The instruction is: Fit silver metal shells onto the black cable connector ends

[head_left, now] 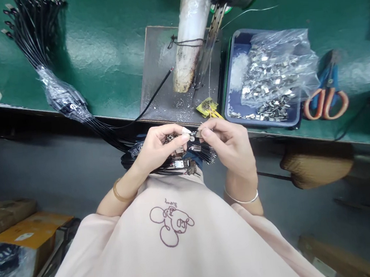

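Over the lap, just off the table's front edge, my two hands meet fingertip to fingertip. My left hand (pixel 162 147) is closed in a pinch; the tiny thing between its thumb and finger is mostly hidden. A small metal piece (pixel 199 133) sits in the pinch of my right hand (pixel 230 144). Below and between the hands hangs a bundle of black cables (pixel 167 171) with metal plug ends (pixel 180 164), running up to the left. One black cable (pixel 157 92) lies apart on the grey board (pixel 159 48), its stripped end near the soldering fixture.
A white-wrapped soldering fixture (pixel 190 36) stands over the board. At right, a blue tray (pixel 265 121) holds a plastic bag of metal connector shells (pixel 267 77). Orange-handled pliers (pixel 326 101) lie beside it. Bundled cables (pixel 37 35) lie at left; boxes (pixel 8 214) stand lower left.
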`<action>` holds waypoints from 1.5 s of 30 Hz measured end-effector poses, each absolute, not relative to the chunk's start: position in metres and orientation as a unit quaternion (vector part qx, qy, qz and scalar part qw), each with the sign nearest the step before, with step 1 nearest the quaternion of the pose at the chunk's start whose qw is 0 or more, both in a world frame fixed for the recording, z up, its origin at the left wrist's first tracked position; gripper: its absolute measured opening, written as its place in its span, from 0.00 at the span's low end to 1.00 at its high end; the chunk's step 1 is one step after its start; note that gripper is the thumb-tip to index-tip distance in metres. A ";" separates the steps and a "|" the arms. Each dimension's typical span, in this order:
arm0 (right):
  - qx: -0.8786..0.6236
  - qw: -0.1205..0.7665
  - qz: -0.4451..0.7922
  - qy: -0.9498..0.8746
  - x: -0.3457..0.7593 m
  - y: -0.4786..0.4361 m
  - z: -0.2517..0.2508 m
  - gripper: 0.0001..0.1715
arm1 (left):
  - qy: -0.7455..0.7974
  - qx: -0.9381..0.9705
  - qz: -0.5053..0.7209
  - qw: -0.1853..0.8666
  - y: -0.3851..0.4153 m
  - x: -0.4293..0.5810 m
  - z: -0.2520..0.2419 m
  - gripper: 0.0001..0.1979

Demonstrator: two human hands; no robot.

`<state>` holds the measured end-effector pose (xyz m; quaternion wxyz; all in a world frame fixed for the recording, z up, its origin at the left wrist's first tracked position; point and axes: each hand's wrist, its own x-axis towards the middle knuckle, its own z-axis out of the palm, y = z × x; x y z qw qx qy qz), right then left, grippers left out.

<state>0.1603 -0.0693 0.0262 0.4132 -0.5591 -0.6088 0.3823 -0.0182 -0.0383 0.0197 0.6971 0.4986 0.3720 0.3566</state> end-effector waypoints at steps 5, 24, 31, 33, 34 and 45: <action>-0.527 0.444 0.361 -0.628 0.163 -0.074 0.016 0.19 | 0.378 0.527 0.373 0.664 -0.042 -0.016 0.023 0.21; -0.615 0.460 0.287 -0.572 0.154 -0.088 0.029 0.05 | 0.418 0.603 0.410 0.542 -0.050 -0.009 0.016 0.07; -0.620 0.456 0.284 -0.571 0.155 -0.087 0.028 0.04 | 0.426 0.601 0.404 0.543 -0.051 -0.009 0.015 0.07; -0.622 0.448 0.282 -0.577 0.156 -0.088 0.028 0.05 | 0.424 0.600 0.402 0.546 -0.051 -0.009 0.015 0.07; -0.620 0.444 0.281 -0.582 0.156 -0.088 0.028 0.06 | 0.423 0.600 0.401 0.548 -0.051 -0.009 0.016 0.07; -0.593 0.420 0.255 -0.638 0.163 -0.088 0.029 0.07 | 0.402 0.628 0.402 0.532 -0.049 -0.010 0.015 0.08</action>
